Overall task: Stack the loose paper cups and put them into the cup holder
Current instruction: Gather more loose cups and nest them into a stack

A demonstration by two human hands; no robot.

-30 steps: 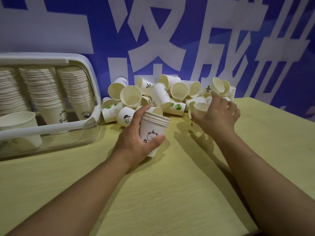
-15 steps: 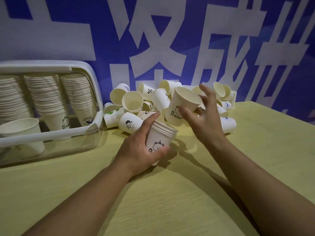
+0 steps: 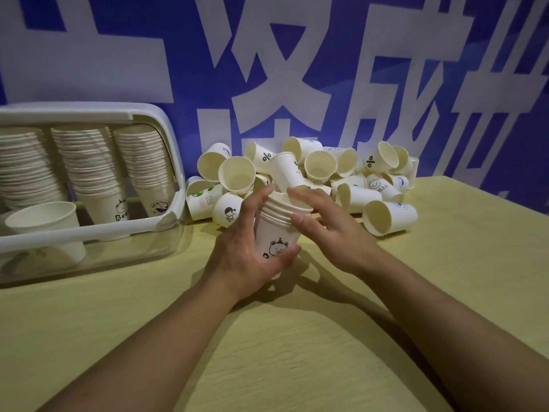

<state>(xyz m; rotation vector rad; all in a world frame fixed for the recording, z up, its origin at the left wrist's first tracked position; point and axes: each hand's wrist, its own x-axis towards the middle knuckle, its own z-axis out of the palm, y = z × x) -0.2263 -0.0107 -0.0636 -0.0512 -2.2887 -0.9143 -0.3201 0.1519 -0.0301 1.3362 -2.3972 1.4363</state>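
My left hand (image 3: 240, 254) grips a short stack of white paper cups (image 3: 276, 233) with a bear print, held just above the table. My right hand (image 3: 329, 227) lies on top of that stack, its fingers stretched over the mouth of the top cup and its thumb against the rims. Behind both hands, a pile of loose paper cups (image 3: 320, 166) lies on its sides against the wall. At the left, the white-framed clear cup holder (image 3: 175, 162) contains three long rows of nested cups.
A single upright cup (image 3: 44, 221) stands in the holder's front section. One loose cup (image 3: 389, 217) lies on its side at the pile's right edge. The yellow-green wooden table (image 3: 297, 352) extends toward me. A blue banner with white characters (image 3: 267, 69) covers the back wall.
My right hand lifted one cup from the pile, carried it left and set it into the stack in my left hand. The stack is now one cup taller.
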